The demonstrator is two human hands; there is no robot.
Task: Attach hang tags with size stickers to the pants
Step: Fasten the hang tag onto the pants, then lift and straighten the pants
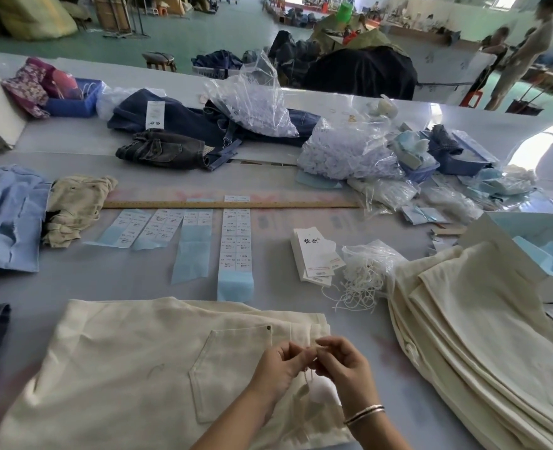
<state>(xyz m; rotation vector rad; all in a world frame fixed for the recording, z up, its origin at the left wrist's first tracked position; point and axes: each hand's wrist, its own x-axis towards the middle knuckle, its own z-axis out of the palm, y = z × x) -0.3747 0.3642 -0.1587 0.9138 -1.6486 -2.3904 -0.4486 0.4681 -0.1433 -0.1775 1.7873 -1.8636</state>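
Both hands, left (280,365) and right (341,362), pinching thin white string (307,373) at 6 o'clock over cream cotton pants (132,352), likely knotting white hang tag (325,389).

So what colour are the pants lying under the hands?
The pants are a plain cream, off-white colour, shown clearly in the head view.

Matt cream cloth pants (122,362); wooden ruler (229,204).

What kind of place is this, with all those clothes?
Probably a clothing factory's finishing room. A stack of cream pants waits beside the worker, sheets of size stickers and a pile of hang tags lie on the long table, and bags of strings sit nearby.
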